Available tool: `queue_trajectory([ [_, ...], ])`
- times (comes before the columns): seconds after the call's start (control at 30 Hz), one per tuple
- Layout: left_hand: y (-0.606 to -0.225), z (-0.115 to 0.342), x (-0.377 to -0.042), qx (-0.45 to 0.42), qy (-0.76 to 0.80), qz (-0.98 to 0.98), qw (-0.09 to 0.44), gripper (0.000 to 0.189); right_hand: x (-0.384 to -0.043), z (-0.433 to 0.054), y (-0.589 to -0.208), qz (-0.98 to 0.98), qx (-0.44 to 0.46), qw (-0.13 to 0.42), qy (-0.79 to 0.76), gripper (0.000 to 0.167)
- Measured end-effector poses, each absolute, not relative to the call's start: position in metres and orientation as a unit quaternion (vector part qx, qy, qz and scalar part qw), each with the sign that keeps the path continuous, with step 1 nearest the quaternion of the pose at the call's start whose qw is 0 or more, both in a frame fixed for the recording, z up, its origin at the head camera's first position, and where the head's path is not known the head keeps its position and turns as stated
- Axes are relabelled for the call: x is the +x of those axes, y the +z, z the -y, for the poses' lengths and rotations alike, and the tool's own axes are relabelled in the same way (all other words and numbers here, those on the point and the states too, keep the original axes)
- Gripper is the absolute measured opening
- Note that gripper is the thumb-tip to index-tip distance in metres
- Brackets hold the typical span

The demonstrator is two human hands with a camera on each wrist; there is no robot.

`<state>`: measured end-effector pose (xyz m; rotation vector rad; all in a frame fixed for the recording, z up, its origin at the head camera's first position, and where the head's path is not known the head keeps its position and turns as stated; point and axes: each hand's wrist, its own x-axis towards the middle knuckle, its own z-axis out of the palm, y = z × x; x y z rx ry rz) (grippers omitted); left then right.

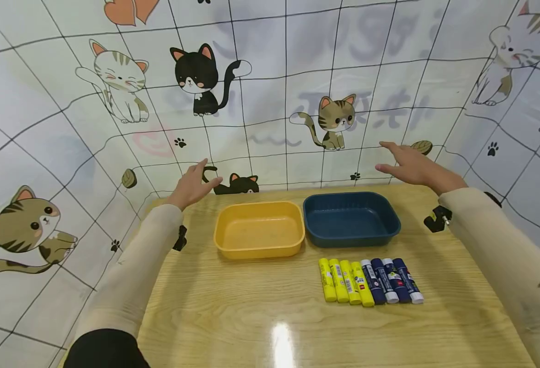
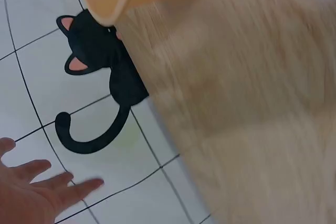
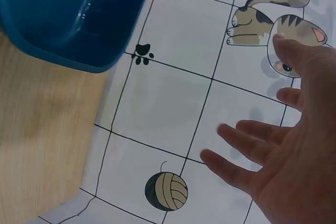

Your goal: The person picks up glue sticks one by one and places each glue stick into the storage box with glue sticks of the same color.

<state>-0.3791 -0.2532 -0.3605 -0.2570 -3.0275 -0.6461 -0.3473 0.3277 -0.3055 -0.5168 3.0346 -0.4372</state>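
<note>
My left hand (image 1: 193, 185) hovers beyond the far left of the table, its fingers extended and holding nothing; the left wrist view shows its fingers spread (image 2: 37, 192). On the opposite side my right hand (image 1: 410, 164) is raised past the blue tray, fingers apart and free of any object (image 3: 283, 145). A yellow tray (image 1: 258, 254) stands nearest the left hand. Beside it, to the right, is a dark blue tray (image 1: 353, 240). In front of the blue tray lie several yellow glue sticks (image 1: 345, 282) and several navy glue sticks (image 1: 391, 281) in one row.
The wooden table (image 1: 233, 317) reaches back to a white wall covering (image 1: 270, 102) with a grid and cartoon cats. This covering also rises along the left and right sides. A bright reflection shows on the table's front part.
</note>
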Motion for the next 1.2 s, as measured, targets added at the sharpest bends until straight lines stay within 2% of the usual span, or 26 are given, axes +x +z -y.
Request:
queue_trajectory([
  [0.17, -0.386, 0.254, -0.37, -0.087, -0.301, 0.949, 0.032, 0.088, -0.329, -0.332, -0.317, -0.972, -0.178, 0.017, -0.151, 0.083],
  [0.4, -0.418, 0.253, -0.348, -0.072, -0.358, 0.931, 0.011, 0.083, -0.3, -0.343, -0.338, -0.967, -0.171, 0.024, -0.185, 0.076],
  [0.57, -0.437, 0.253, -0.34, -0.059, -0.414, 0.908, -0.002, 0.071, -0.278, -0.356, -0.352, -0.967, -0.161, 0.008, -0.198, 0.061],
  [0.73, -0.452, 0.25, -0.337, -0.045, -0.471, 0.88, -0.031, 0.068, -0.262, -0.368, -0.368, -0.961, -0.144, -0.005, -0.235, 0.038],
  [0.83, -0.459, 0.247, -0.335, -0.045, -0.48, 0.876, -0.031, 0.068, -0.256, -0.374, -0.378, -0.955, -0.153, 0.028, -0.252, 0.023],
  [0.93, -0.462, 0.244, -0.332, -0.046, -0.484, 0.873, -0.029, 0.067, -0.251, -0.377, -0.39, -0.943, -0.163, 0.094, -0.276, 0.019],
  [1.07, -0.466, 0.239, -0.329, -0.045, -0.482, 0.874, -0.029, 0.066, -0.245, -0.377, -0.408, -0.917, -0.166, 0.187, -0.311, 0.029],
  [1.2, -0.471, 0.236, -0.327, -0.046, -0.486, 0.872, -0.032, 0.063, -0.24, -0.372, -0.423, -0.898, -0.167, 0.242, -0.327, 0.039],
])
